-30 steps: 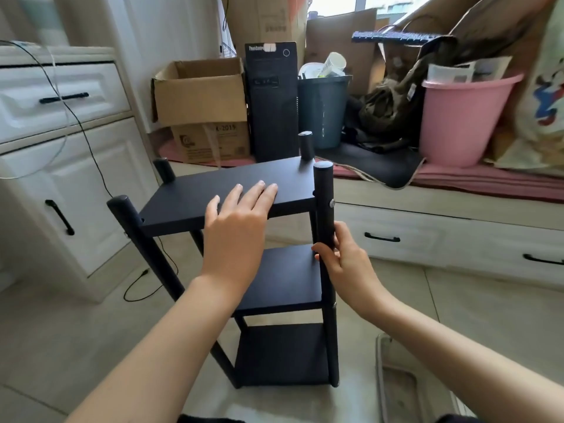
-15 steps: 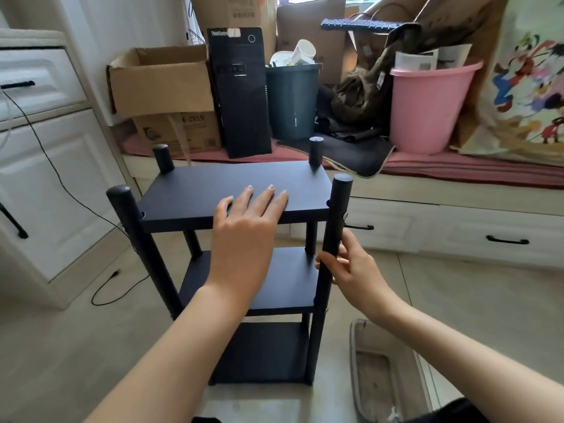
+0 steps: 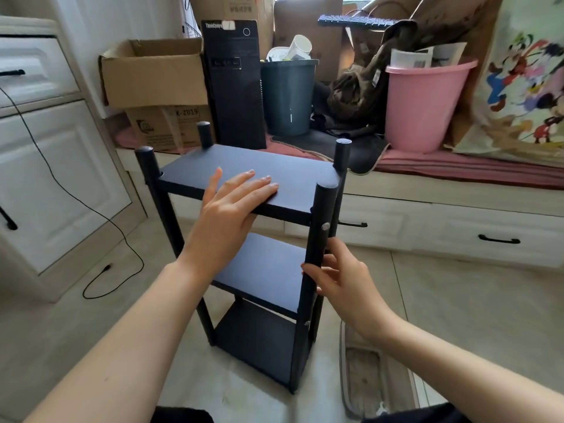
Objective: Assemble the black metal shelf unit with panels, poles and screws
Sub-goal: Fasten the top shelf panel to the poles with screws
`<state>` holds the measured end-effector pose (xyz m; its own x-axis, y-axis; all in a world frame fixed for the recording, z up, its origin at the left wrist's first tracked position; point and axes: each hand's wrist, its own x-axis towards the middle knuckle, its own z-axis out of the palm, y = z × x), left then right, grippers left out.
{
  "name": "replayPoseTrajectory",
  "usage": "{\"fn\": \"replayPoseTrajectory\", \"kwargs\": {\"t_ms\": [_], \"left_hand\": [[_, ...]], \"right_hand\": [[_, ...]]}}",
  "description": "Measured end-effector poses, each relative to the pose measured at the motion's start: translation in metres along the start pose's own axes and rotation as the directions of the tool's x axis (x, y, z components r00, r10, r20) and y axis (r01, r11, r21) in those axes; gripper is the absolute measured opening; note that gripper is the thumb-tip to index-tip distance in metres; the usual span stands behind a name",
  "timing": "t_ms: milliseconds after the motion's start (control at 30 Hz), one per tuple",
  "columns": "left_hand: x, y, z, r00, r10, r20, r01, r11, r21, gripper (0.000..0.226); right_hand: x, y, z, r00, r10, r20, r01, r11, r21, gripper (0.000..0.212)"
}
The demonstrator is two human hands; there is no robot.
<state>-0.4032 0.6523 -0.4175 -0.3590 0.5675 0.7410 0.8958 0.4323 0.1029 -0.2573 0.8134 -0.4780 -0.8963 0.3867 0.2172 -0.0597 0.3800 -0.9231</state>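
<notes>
The black metal shelf unit point(image 3: 293, 175) stands upright on the floor in front of me, with three panels between its corner poles. My left hand point(image 3: 232, 206) lies flat, palm down, on the near edge of the top panel, fingers together. My right hand point(image 3: 338, 282) curls around the near right pole point(image 3: 320, 227) just above the middle panel point(image 3: 268, 267). A silver screw head point(image 3: 325, 226) shows on that pole under the top panel. The bottom panel point(image 3: 259, 343) rests close to the floor.
A white cabinet point(image 3: 55, 166) with a black cable point(image 3: 91, 209) stands to the left. Behind the shelf, a window bench carries a cardboard box point(image 3: 152, 71), a black computer tower point(image 3: 235, 83), a dark bin point(image 3: 288, 96) and a pink bucket point(image 3: 424, 102). A grey mat point(image 3: 369, 370) lies at lower right.
The shelf has turned, so its near right pole now points towards me. Both hands kept their places on the top panel and the pole. The view shifted slightly.
</notes>
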Motion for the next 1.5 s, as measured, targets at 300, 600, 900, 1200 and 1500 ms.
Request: {"fn": "replayPoseTrajectory", "kwargs": {"t_ms": [300, 600, 900, 1200, 1500], "left_hand": [[-0.002, 0.014, -0.009, 0.980, -0.181, 0.078, 0.180, 0.983, 0.018, 0.049], [-0.038, 0.080, -0.013, 0.877, -0.475, -0.066, 0.414, 0.819, -0.397, 0.052], [-0.054, 0.081, 0.036, 0.684, -0.433, 0.587, 0.720, 0.527, -0.451, 0.034], [-0.053, 0.073, 0.055, 0.732, -0.374, 0.570, 0.657, 0.608, -0.446, 0.034], [-0.058, 0.034, 0.052, 0.742, -0.330, 0.583, 0.643, 0.595, -0.482, 0.046]], "right_hand": [[-0.001, -0.010, -0.012, 0.990, 0.059, 0.129, -0.054, 0.998, -0.045, 0.025], [0.038, 0.004, -0.058, 0.968, 0.249, -0.024, -0.249, 0.951, -0.181, 0.034], [0.090, 0.016, -0.042, 0.950, 0.307, -0.051, -0.307, 0.952, -0.001, 0.059], [0.101, 0.022, -0.035, 0.950, 0.290, -0.116, -0.300, 0.950, -0.088, 0.024], [0.079, 0.030, -0.051, 0.951, 0.283, -0.128, -0.285, 0.958, 0.003, 0.017]]}}
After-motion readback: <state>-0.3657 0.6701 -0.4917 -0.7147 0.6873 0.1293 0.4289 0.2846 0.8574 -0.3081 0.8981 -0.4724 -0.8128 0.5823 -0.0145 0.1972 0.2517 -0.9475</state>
